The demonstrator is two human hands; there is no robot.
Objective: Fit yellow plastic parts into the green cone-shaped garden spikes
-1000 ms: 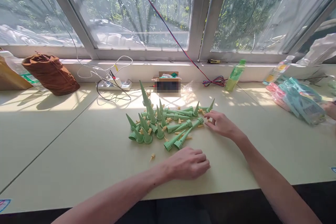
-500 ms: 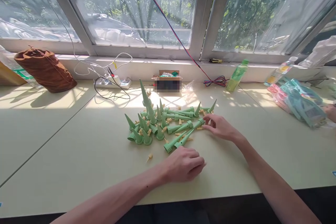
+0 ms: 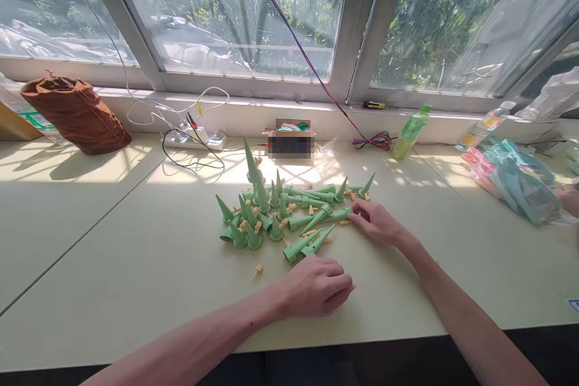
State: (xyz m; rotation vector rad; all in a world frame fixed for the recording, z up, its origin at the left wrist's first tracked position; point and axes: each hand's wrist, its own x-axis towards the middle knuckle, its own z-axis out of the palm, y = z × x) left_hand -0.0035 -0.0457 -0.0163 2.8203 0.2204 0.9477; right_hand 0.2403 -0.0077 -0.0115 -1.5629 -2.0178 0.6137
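Sunlit windows run behind the pale table (image 3: pixel 136 265), and everything else can be placed from the pile of green spikes (image 3: pixel 266 217) at its middle. Your right hand (image 3: pixel 377 223) lies at the pile's right edge, thumb and forefinger drawn together on the wide end of a lying spike (image 3: pixel 337 215), pinching it lightly. That end sticks out of the pile toward you, so it looks like the easiest part to take. Your left hand (image 3: pixel 319 286) rests on the table just on the near side of the pile, fingers curled under. You cannot tell from here whether anything is inside that fist. Small tan pieces (image 3: pixel 257 269) are scattered through the pile and just near-left of it. Some spikes stand on their bases, others lie flat and crossed, so lifting one may disturb those beside it. Beyond the pile, against the sill, sit a cardboard box (image 3: pixel 289 139) and a power strip (image 3: pixel 194 140). A brown bag (image 3: pixel 76 114) is far to the left and a green bottle (image 3: pixel 409 132) is beyond to the right. Well to the right, teal packets (image 3: pixel 520 181) lie by another person's hand (image 3: pixel 570 198). Bare tabletop stretches left of the pile and between it and the near edge.
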